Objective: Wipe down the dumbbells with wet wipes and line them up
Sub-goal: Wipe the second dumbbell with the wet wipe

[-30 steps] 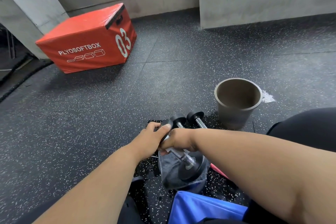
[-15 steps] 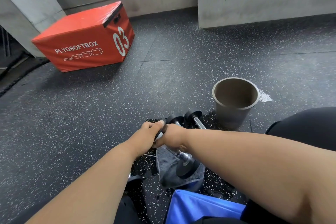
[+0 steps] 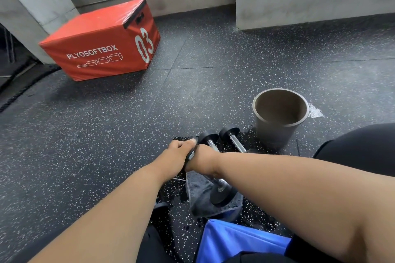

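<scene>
Down at six o'clock of the head view, on the speckled rubber floor (image 3: 106, 134), both my hands are busy with one dumbbell (image 3: 222, 195). My left hand (image 3: 176, 157) has its fingers curled over the far head, which is mostly hidden under them, and I judge it is steadying that end. My right hand (image 3: 203, 161) crosses over from four o'clock and closes round the handle, though the fingers are under the wrist and I cannot tell how tightly, nor whether a wipe is pinched inside. The near head rests tilted on a grey cloth (image 3: 203, 198), which lies just above a blue bag (image 3: 235, 243) at the bottom edge. Two more dumbbells (image 3: 229, 136) lie side by side just beyond my hands, toward one o'clock, their far heads pointing away; they look already lined up. A grey bucket (image 3: 280, 117) stands just past them at two o'clock, and a red box (image 3: 102, 42) marked PLYOSOFTBOX 03 sits well apart at eleven o'clock. To do this step well, I think I should keep the far head held firm so the bar cannot roll, turn it while rubbing so the whole handle and both heads are covered, then lay it parallel beside the other two.
</scene>
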A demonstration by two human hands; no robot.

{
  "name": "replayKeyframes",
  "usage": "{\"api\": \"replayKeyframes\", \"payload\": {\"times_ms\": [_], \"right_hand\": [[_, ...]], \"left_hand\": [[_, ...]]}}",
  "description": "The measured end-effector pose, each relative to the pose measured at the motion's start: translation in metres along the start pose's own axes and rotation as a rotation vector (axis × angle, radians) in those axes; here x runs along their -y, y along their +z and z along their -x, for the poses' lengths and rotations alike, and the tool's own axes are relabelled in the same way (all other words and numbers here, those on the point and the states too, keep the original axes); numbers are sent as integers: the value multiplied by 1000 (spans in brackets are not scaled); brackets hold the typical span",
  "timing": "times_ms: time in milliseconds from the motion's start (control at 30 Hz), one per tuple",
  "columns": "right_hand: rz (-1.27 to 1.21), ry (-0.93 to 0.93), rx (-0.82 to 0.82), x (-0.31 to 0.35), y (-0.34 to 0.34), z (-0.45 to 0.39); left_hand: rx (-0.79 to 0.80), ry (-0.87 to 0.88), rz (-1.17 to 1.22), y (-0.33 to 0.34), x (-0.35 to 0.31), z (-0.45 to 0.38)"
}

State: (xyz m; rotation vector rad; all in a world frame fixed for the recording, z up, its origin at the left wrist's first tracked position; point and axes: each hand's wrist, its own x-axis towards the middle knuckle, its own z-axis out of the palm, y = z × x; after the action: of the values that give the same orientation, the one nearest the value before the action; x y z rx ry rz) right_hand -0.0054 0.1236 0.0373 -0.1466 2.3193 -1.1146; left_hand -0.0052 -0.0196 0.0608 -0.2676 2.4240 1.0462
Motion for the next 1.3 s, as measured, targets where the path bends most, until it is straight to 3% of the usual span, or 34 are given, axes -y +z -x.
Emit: {"api": "replayKeyframes", "payload": {"times_ms": [433, 500, 567, 667, 933, 1300], "right_hand": [[-11, -97, -129, -10, -13, 4], [-76, -89, -130, -13, -6, 2], [-301, -46, -145, -19, -1, 0], [-538, 45, -98, -27, -3, -1], [-700, 104, 169, -45, -13, -5], [-672, -4, 111, -40, -11, -5]], "left_hand": [[5, 47, -25, 2, -2, -4], [12, 46, -15, 2, -4, -3], [18, 46, -28, 2, -4, -4], [14, 32, -39, 1, -4, -3], [23, -14, -7, -3, -5, 2], [32, 10, -6, 0, -3, 6]]}}
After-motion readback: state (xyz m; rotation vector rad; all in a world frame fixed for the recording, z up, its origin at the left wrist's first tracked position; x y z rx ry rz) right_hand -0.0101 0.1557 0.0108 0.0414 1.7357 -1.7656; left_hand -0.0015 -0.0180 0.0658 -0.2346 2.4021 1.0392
